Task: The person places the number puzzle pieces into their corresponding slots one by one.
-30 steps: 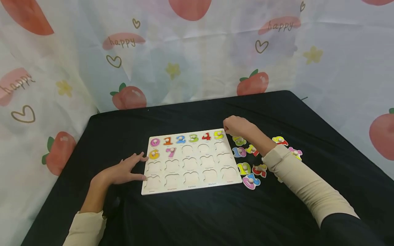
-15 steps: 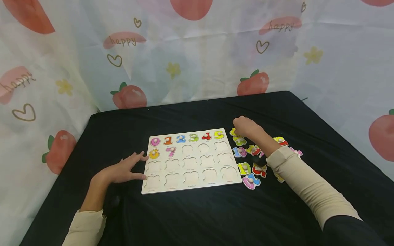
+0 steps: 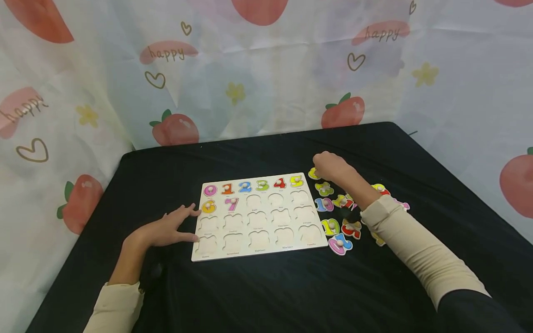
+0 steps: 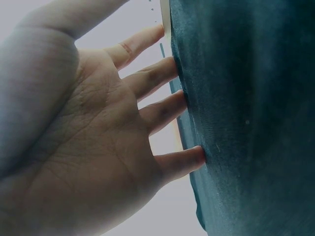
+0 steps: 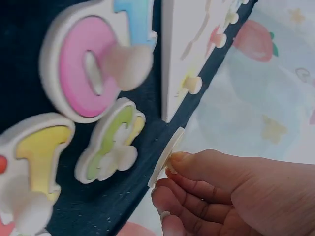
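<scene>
A pale wooden number board (image 3: pixel 270 236) lies on the black cloth. My left hand (image 3: pixel 168 229) rests at its left edge, thumb and fingers spread; in the left wrist view straight fingertips (image 4: pixel 179 98) meet the dark cloth. Beyond the board's far right corner, my right hand (image 3: pixel 333 167) pinches a yellow-faced number puzzle piece (image 3: pixel 313 174), which the hand partly hides. In the right wrist view that piece (image 5: pixel 165 157) shows nearly edge-on, tilted, with thumb and fingers at its knob. A green number piece (image 3: pixel 324 188) lies just nearer.
Pieces 0 to 7 fill slots in the board's top rows, the pink 7 (image 3: pixel 231 203) last among them. Right of the board lie several loose knobbed pieces, including a blue-and-pink 10 (image 3: pixel 324 204) and a red piece (image 3: pixel 351 228). A printed curtain (image 3: pixel 266 83) hangs behind.
My right hand has moved right from the board's corner to the yellow piece and taken hold of it. The piece has shifted slightly away from the green one. My left hand stays put.
</scene>
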The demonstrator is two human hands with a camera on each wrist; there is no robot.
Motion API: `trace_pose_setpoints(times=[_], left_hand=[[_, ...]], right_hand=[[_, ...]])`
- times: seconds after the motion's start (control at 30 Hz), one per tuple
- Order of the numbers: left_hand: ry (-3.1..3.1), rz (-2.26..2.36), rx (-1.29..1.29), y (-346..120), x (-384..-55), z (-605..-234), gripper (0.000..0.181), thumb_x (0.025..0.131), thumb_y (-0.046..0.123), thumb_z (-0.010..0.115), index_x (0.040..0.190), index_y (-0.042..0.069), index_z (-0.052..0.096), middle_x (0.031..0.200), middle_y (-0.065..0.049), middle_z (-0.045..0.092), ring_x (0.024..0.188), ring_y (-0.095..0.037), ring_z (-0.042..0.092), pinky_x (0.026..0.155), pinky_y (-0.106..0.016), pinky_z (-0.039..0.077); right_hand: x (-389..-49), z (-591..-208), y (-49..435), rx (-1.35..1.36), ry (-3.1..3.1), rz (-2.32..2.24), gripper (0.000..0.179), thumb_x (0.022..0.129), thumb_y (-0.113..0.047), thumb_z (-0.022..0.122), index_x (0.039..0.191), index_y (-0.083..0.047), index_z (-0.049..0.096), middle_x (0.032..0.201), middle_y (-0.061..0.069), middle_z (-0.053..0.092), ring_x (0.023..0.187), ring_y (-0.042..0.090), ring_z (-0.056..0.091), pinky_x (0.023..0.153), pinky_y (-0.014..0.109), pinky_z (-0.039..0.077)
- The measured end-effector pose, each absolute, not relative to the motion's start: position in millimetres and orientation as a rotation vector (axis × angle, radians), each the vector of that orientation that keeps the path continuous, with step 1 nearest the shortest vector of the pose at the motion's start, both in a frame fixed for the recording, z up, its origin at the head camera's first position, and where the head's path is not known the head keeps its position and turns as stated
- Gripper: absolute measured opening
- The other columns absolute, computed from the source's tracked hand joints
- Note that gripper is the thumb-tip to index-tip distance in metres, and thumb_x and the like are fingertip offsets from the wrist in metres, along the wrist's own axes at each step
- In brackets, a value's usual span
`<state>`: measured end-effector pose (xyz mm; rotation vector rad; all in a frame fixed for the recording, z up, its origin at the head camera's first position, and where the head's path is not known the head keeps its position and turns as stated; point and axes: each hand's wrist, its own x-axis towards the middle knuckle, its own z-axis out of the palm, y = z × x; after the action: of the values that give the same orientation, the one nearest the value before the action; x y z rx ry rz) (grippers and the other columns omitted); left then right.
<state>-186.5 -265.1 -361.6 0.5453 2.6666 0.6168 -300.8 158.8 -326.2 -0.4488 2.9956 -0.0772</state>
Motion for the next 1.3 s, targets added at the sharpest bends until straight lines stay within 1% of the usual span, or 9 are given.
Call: trace_pose_setpoints(times=[0.1, 0.17, 0.27, 0.33, 0.53, 0.7, 0.93, 1.07, 1.3], left_hand=[[2.666, 0.621, 0.545, -265.1, -186.6, -361.1, 0.082, 0.082, 0.046, 0.068, 0.143, 0.002, 0.035, 0.151, -0.026, 0.017, 0.137, -0.046, 0.006, 0.101, -0.07, 0.005], [2.669, 0.626, 0.545, -265.2, -186.8, -360.6, 0.082, 0.082, 0.045, 0.068, 0.143, 0.002, 0.035, 0.151, -0.026, 0.017, 0.137, -0.046, 0.006, 0.101, -0.07, 0.005], [2.668, 0.637, 0.547, -265.1, -187.3, -360.3, 0.081, 0.082, 0.045, 0.068, 0.143, 0.003, 0.035, 0.151, -0.026, 0.017, 0.137, -0.046, 0.006, 0.101, -0.07, 0.005], [2.666, 0.641, 0.548, -265.0, -187.6, -360.4, 0.082, 0.082, 0.045, 0.068, 0.143, 0.003, 0.035, 0.151, -0.025, 0.017, 0.137, -0.046, 0.006, 0.101, -0.07, 0.005], [2.671, 0.634, 0.549, -265.0, -188.3, -360.8, 0.083, 0.082, 0.047, 0.068, 0.144, 0.003, 0.034, 0.152, -0.025, 0.016, 0.138, -0.046, 0.005, 0.102, -0.069, 0.004], [2.674, 0.633, 0.548, -265.2, -187.2, -360.6, 0.084, 0.082, 0.048, 0.068, 0.144, 0.004, 0.034, 0.152, -0.024, 0.016, 0.138, -0.045, 0.005, 0.102, -0.069, 0.004], [2.673, 0.639, 0.549, -265.8, -186.0, -360.5, 0.083, 0.082, 0.047, 0.068, 0.144, 0.003, 0.034, 0.152, -0.024, 0.016, 0.138, -0.045, 0.005, 0.102, -0.069, 0.004], [2.669, 0.626, 0.546, -265.7, -186.7, -360.7, 0.082, 0.082, 0.047, 0.067, 0.143, 0.003, 0.035, 0.151, -0.025, 0.017, 0.138, -0.045, 0.006, 0.102, -0.069, 0.005], [2.671, 0.611, 0.534, -265.0, -187.6, -360.5, 0.081, 0.082, 0.046, 0.068, 0.142, 0.002, 0.036, 0.15, -0.026, 0.019, 0.137, -0.046, 0.008, 0.101, -0.07, 0.006]], right_hand=[[-297.8, -323.1, 154.7, -0.513, 3.001, -0.107, 0.014, 0.088, -0.003, 0.06, 0.074, -0.002, 0.058, 0.061, 0.004, 0.04, 0.054, 0.017, 0.041, 0.052, 0.028, 0.036], [-295.2, -321.1, 150.3, -0.557, 2.997, -0.129, 0.016, 0.088, -0.004, 0.061, 0.072, -0.003, 0.058, 0.06, 0.003, 0.038, 0.052, 0.016, 0.039, 0.05, 0.027, 0.034], [-290.6, -318.7, 142.5, -0.619, 2.982, -0.16, 0.01, 0.087, -0.005, 0.063, 0.077, -0.002, 0.062, 0.065, 0.004, 0.046, 0.055, 0.016, 0.043, 0.051, 0.026, 0.035], [-288.0, -317.9, 137.4, -0.653, 2.968, -0.179, 0.005, 0.087, -0.005, 0.064, 0.084, -0.002, 0.065, 0.072, 0.005, 0.053, 0.059, 0.017, 0.048, 0.054, 0.027, 0.039], [-287.4, -319.7, 125.1, -0.754, 2.858, -0.246, 0.01, 0.088, -0.009, 0.065, 0.095, -0.002, 0.066, 0.083, 0.005, 0.06, 0.071, 0.019, 0.053, 0.063, 0.028, 0.046], [-287.2, -324.2, 113.5, -0.847, 2.738, -0.286, 0.01, 0.088, -0.012, 0.067, 0.094, -0.005, 0.065, 0.083, 0.003, 0.059, 0.075, 0.019, 0.053, 0.067, 0.029, 0.047], [-282.1, -335.0, 90.9, -0.963, 2.625, -0.314, 0.006, 0.088, -0.014, 0.067, 0.09, -0.009, 0.064, 0.079, -0.001, 0.058, 0.072, 0.015, 0.052, 0.064, 0.026, 0.044], [-281.0, -338.8, 78.3, -1.009, 2.61, -0.317, 0.005, 0.088, -0.013, 0.067, 0.089, -0.009, 0.064, 0.077, -0.002, 0.057, 0.071, 0.014, 0.051, 0.063, 0.025, 0.042], [-284.3, -345.1, 63.1, -1.073, 2.616, -0.344, 0.004, 0.088, -0.012, 0.065, 0.09, -0.008, 0.064, 0.078, -0.003, 0.059, 0.072, 0.012, 0.052, 0.066, 0.023, 0.043]])
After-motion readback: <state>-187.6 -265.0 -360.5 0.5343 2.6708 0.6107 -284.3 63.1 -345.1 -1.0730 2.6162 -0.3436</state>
